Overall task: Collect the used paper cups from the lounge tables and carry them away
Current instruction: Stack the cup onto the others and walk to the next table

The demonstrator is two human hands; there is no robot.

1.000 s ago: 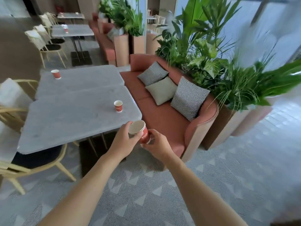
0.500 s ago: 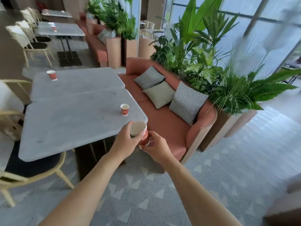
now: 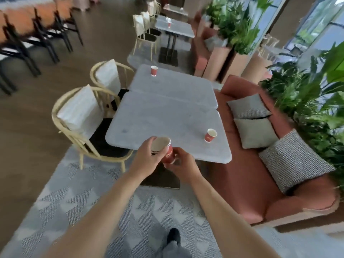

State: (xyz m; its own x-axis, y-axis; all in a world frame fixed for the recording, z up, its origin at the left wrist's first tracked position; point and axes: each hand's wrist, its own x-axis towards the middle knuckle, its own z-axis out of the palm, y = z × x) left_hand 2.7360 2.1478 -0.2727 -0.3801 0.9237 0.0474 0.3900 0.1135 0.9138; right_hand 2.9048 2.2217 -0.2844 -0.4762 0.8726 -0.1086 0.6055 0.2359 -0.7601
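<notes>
A: Our hands first. The left hand (image 3: pixel 147 157) curls round the rim end of a stack of red paper cups (image 3: pixel 164 150), and the right hand (image 3: pixel 183 162) grips the base end. The stack is tilted, its open mouth turned up toward us, and we hold it just in front of the near table's edge, above the floor.

B: How many cups are in the stack?

A: We cannot tell; more than one rim shows at the top, no clearer than that.

B: Then from the big things down?

A: The patterned grey carpet (image 3: pixel 78 211) lies under us, with brown floor to its left. On the right runs the long pink sofa (image 3: pixel 247 183), backed by green plants (image 3: pixel 312 101). Two grey marble tables stand end to end: the near table (image 3: pixel 158 123) and the far table (image 3: pixel 173 86), touching along one edge. Two pale wooden chairs (image 3: pixel 80 120) with white back cushions sit on their left side. Three cushions (image 3: pixel 255 133) lie on the sofa, two checked and one plain.

B: And the cups left out?

A: One red cup (image 3: pixel 210 135) stands upright near the right edge of the near table. Another cup (image 3: pixel 154 70) stands upright at the far table's far end. A further table (image 3: pixel 175 27) beyond holds something small and red, too blurred to name.
</notes>
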